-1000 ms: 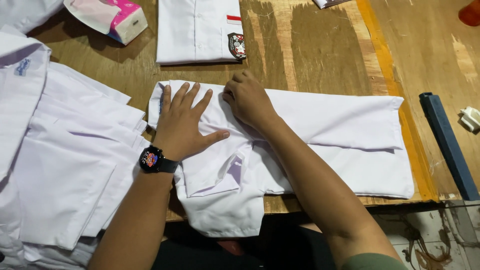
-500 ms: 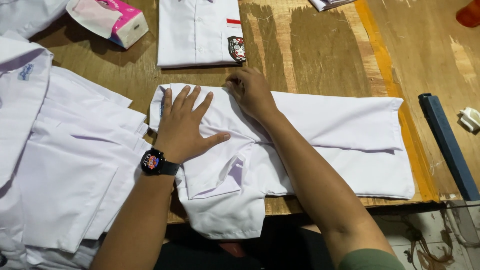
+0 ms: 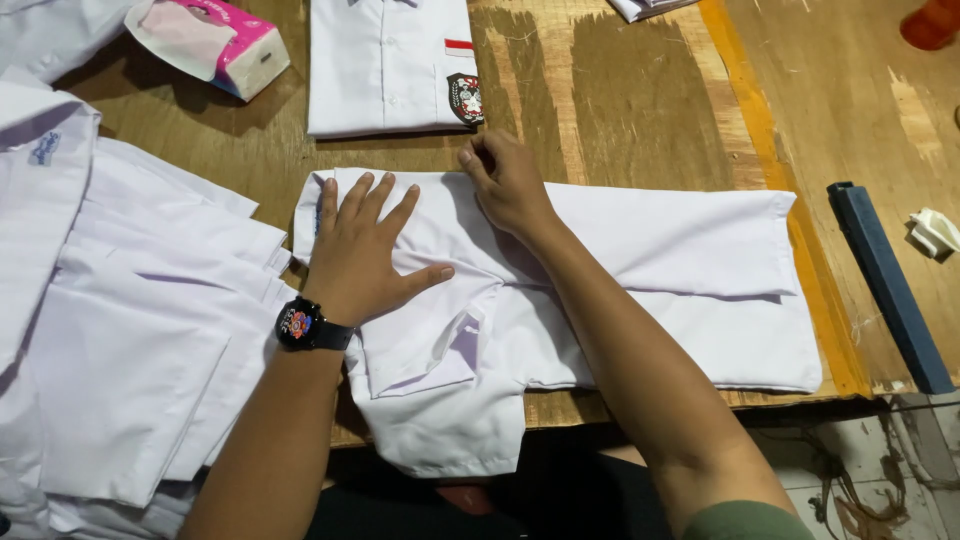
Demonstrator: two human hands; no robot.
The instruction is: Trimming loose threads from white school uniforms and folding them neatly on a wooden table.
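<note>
The left hand [image 3: 358,250] lies flat, fingers spread wide, pressing on the white cotton shirt [image 3: 640,290] that stretches along the near edge of the worn wooden table [image 3: 620,100]; it grips nothing. A black wristwatch [image 3: 300,325] sits on that wrist. The right hand [image 3: 508,185] rests at the shirt's far edge with fingers curled; whether they pinch the cloth I cannot tell. One sleeve hangs over the near edge, its end hidden in shadow.

A pile of white shirts [image 3: 110,330] at the left edge is cut off by the frame. A folded white shirt with a chest badge [image 3: 390,65], a pink tissue pack [image 3: 215,45] and an orange object [image 3: 930,20] at the far right corner are all partly cropped. A dark blue bar [image 3: 885,280] lies near the right edge, beside a crumpled white scrap [image 3: 933,232]. Below the table, the floor is dim.
</note>
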